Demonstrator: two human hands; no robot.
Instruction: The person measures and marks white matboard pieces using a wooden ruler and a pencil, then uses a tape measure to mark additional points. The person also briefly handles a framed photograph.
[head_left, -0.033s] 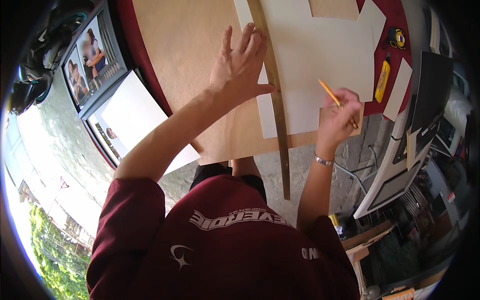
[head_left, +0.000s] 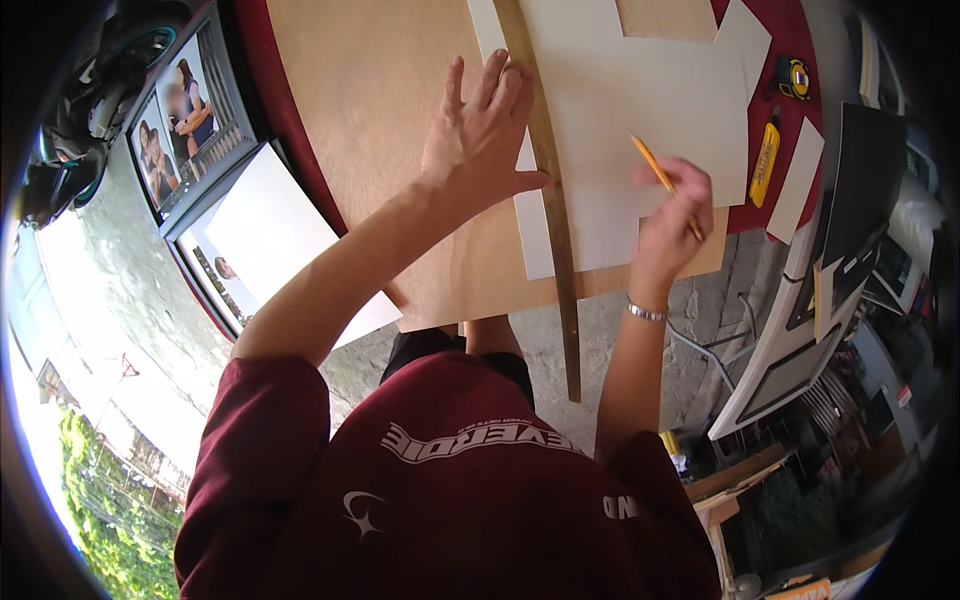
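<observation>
White sheet (head_left: 620, 120) material lies flat on a light brown wooden board (head_left: 370, 100), just right of the middle of a table with a red surface (head_left: 283, 110). Across the sheet, running from the far side toward the near side, lies a long, narrow straightedge (head_left: 562, 230) of brownish colour; a thin strip of white shows on its left, most of the sheet lies on its right, and its near end juts out past the board's near edge. The left hand (head_left: 478, 140) rests at the far part of the straightedge, palm down and open with the fingers spread; its thumb reaches onto the straightedge and its fingertips lie along the left side, gripping nothing between them. The right hand (head_left: 676, 212) is closed around a yellow-orange pencil (head_left: 655, 163), the point aimed to the far left over the sheet, well apart from the straightedge; whether the point touches the surface I cannot tell. A silvery band (head_left: 646, 313) circles the right wrist. Farther right on the red surface lie a yellow and black tape measure (head_left: 794, 78), a yellow utility knife (head_left: 765, 165) nearer than it, and a pale narrow offcut (head_left: 797, 182) just beside the knife. A pointed white piece (head_left: 744, 38) lies at the far right of the sheet. On the left stand out framed photographs (head_left: 182, 112) and a blank white panel (head_left: 290, 235), partly behind the left forearm.
</observation>
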